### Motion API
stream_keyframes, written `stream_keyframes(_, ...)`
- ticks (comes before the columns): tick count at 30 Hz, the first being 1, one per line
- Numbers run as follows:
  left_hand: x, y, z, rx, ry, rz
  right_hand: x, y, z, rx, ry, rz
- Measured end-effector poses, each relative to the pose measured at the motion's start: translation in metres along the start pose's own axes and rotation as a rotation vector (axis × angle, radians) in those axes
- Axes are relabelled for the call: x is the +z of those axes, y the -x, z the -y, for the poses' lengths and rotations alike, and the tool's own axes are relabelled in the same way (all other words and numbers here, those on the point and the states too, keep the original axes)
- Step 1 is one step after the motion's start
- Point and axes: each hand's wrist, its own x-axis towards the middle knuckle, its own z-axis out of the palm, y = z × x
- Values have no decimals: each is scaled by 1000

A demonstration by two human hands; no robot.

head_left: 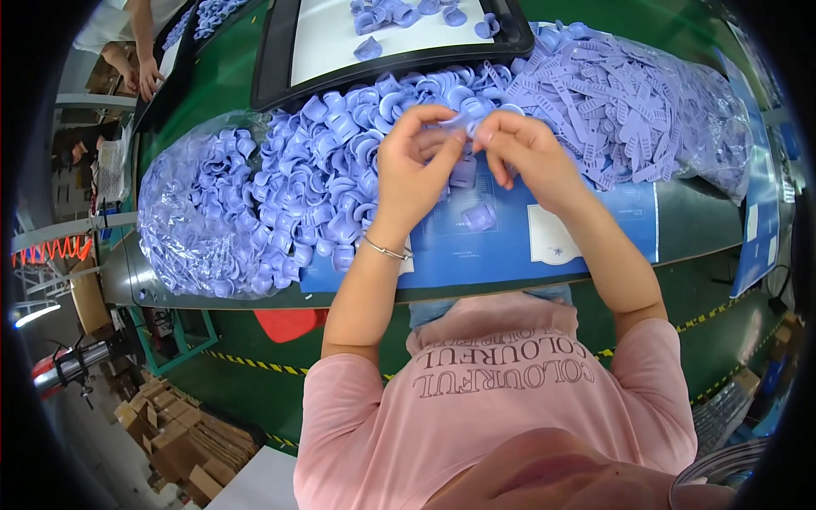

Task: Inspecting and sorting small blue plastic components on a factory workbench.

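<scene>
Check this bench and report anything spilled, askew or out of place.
Loose curved purple pieces spread beyond the clear bag at left, which looks like a spill, though perhaps deliberate. On the blue sheet, one piece lies apart from the others.

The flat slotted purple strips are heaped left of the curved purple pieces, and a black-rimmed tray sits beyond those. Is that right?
Not quite: the flat slotted strips are heaped right of the curved pieces, as the head view shows. The black-rimmed tray does sit beyond them.
</scene>
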Motion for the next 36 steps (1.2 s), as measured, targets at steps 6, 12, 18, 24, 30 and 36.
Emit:
stream_keyframes(6, 1, 2, -3, -29, -62, 79, 4, -1, -7, -66, 107, 44)
stream_keyframes(12, 3, -2, -6, -65, -75, 88, -1, -4, -3, -90, 65, 11)
stream_keyframes(18, 6, -1, 0, -4, -222, 34, -5, -3, -4, -18, -64, 22)
stream_keyframes(24, -9, 4, 9, 59, -255, 46, 1, -5, -21, -204, 25, -30)
stream_keyframes(30, -10, 0, 2, -85, 9, 16, 6, 3, -17, -474, 597, -98)
stream_keyframes(36, -14, -4, 2, -19, -197, 78, 2, -5, -22, -652, 854, -134)
